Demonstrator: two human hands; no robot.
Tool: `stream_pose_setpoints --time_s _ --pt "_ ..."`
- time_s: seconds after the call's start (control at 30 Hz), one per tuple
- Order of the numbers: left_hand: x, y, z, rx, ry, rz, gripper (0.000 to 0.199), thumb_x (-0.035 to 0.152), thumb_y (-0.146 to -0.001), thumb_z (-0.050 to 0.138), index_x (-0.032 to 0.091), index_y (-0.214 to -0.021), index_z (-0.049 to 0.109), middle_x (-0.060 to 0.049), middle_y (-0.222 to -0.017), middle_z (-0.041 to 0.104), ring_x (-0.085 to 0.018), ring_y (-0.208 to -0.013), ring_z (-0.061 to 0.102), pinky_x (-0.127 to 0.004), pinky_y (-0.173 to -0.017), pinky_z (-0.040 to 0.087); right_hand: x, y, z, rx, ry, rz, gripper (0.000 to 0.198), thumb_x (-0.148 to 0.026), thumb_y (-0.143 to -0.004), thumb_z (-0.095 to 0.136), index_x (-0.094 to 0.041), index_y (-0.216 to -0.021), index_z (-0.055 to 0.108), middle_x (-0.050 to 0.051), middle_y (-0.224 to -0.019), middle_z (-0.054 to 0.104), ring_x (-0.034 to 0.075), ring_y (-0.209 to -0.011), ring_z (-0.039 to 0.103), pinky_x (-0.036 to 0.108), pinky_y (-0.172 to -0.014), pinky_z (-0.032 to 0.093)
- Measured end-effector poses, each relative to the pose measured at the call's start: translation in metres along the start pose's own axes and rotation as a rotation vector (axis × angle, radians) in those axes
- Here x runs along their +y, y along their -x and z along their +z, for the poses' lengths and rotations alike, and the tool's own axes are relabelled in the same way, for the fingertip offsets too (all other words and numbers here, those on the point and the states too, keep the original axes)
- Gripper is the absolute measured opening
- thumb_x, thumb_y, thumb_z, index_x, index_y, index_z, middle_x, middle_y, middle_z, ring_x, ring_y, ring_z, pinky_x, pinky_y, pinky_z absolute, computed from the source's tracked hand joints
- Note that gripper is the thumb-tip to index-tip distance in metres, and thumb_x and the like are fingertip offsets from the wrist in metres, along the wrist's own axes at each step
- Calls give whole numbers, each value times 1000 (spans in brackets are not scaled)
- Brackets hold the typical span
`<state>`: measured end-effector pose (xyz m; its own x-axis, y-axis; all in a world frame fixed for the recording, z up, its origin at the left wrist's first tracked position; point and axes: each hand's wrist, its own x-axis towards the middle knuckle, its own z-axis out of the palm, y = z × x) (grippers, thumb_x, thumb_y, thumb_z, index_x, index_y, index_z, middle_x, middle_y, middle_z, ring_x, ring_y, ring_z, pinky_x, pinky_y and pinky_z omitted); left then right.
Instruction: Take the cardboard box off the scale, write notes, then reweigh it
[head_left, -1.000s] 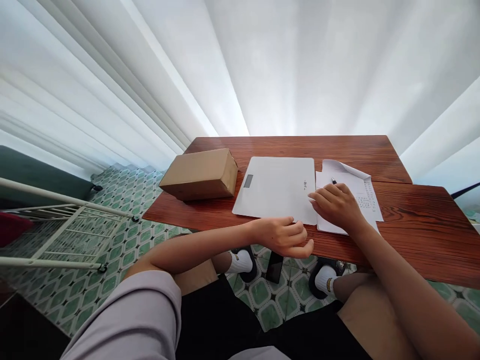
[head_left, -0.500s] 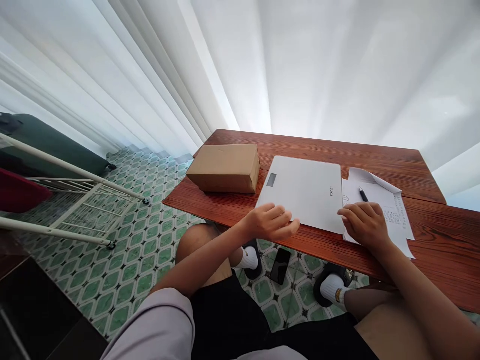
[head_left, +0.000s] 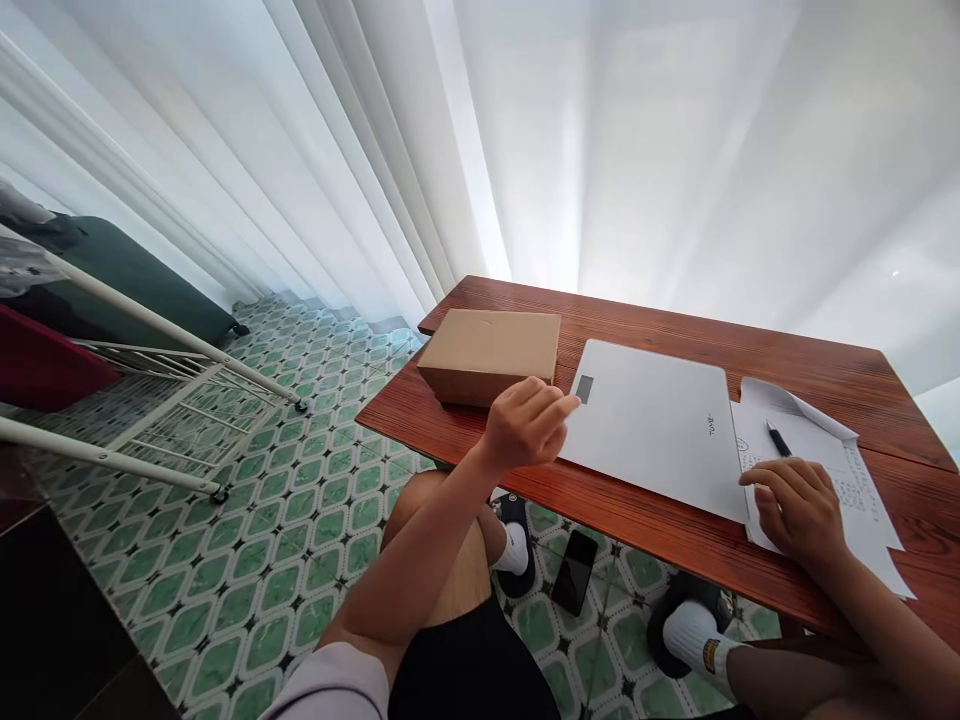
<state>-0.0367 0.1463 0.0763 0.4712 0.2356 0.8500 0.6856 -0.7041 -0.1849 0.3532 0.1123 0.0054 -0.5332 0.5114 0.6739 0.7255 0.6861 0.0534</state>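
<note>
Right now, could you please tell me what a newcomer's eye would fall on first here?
It would probably fall on the flat silver-grey slab, lying on the reddish-brown table between a cardboard box and papers. The left hand, curled near the slab's dark rectangle, and the right hand, over the papers, might come next.

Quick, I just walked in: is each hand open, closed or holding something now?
Left hand: loosely closed, nothing visible in it, near the cardboard box.
Right hand: open, fingers bent, nothing visible held, over the papers.
</note>
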Motion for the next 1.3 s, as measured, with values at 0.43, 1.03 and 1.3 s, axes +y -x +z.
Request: stream_pose_setpoints --time_s 0.43,1.03,1.3 --pt "-73 30 -30 197 -158 -590 23 14 -88 42 20 -103 59 -6 -86 64 -23 -89 57 -38 -87 48 -28 -43 0 -34 222 -190 7 -14 -94 56 -18 -98 60 7 -90 64 22 -81 58 36 -74 42" --pt "-88 42 -42 -220 -311 -1125 52 31 -95 43 24 -147 44 -11 -141 58 -35 -117 63 -49 -91 54 -139 -205 104 -242 -756 639 92 -58 -91 58 -30 -160 4 13 -162 28 31 -143 38 53 -106 48" --pt "-87 40 -50 -336 -313 -1184 49 35 -97 42 23 -144 48 -10 -134 64 -35 -109 67 -47 -90 54 -149 -208 119 -272 -608 558 68 -49 -93 56 -35 -155 30 14 -155 39 30 -110 62 53 -92 52"
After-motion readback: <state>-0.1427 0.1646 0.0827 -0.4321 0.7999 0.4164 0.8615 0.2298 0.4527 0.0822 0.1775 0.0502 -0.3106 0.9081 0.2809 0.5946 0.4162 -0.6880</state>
